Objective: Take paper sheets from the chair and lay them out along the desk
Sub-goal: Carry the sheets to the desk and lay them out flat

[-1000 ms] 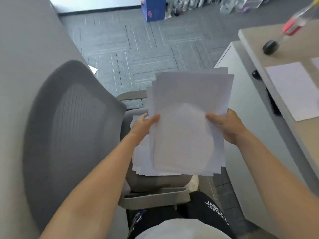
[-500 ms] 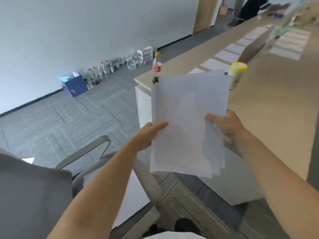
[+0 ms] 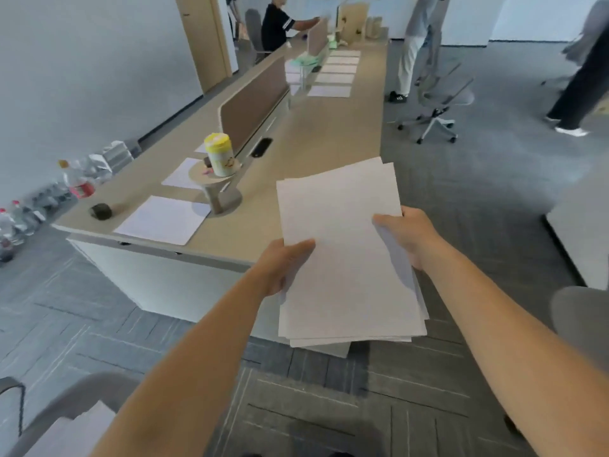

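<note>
I hold a stack of white paper sheets (image 3: 346,258) in front of me, over the near end of the long beige desk (image 3: 316,140). My left hand (image 3: 283,262) grips the stack's left edge, thumb on top. My right hand (image 3: 407,235) grips its right edge. The grey chair (image 3: 69,410) sits at the bottom left with more sheets on its seat. Single sheets lie on the desk: one near the front left corner (image 3: 161,219), another behind it (image 3: 181,174), and a row at the far end (image 3: 333,77).
A yellow-lidded canister (image 3: 220,155) stands on a small round stand on the desk. A brown divider panel (image 3: 253,100) runs along the desk's middle. Bottles line the left wall. An office chair (image 3: 438,100) and people stand to the right and far back.
I have turned from the chair to face along the desk, carrying the stack with both hands. The chair has dropped to the bottom left corner of the view.
</note>
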Tool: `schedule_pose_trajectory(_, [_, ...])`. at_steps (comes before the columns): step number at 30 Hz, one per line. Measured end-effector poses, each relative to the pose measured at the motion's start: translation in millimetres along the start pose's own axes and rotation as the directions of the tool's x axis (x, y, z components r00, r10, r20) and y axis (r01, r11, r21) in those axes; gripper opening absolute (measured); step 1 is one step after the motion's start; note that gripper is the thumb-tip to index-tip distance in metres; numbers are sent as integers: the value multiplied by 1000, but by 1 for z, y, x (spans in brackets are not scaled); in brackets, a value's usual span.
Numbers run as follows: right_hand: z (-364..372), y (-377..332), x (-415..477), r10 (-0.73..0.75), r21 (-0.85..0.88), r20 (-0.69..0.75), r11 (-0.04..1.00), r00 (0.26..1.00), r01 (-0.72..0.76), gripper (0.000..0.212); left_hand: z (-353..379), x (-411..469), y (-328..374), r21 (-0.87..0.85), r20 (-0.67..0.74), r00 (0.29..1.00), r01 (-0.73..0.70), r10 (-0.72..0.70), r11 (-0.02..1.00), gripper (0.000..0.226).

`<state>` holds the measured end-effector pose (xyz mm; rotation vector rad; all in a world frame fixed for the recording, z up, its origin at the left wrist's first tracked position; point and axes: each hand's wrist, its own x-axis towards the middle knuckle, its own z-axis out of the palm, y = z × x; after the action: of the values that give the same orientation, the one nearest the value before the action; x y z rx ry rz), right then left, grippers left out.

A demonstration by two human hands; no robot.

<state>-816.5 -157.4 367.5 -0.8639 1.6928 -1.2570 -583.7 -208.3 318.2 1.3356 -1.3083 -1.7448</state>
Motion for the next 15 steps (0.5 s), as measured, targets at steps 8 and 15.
schedule_pose_trajectory(8, [-130, 25, 58, 77, 75, -234, 995, 969, -61, 8, 139, 97, 28, 153, 216, 976, -51, 17, 987, 17])
schedule_pose_trajectory(15, [-214, 26, 145, 161, 191, -328, 976, 931, -102, 19, 230, 208, 65, 0, 429, 902, -53, 48, 999, 28])
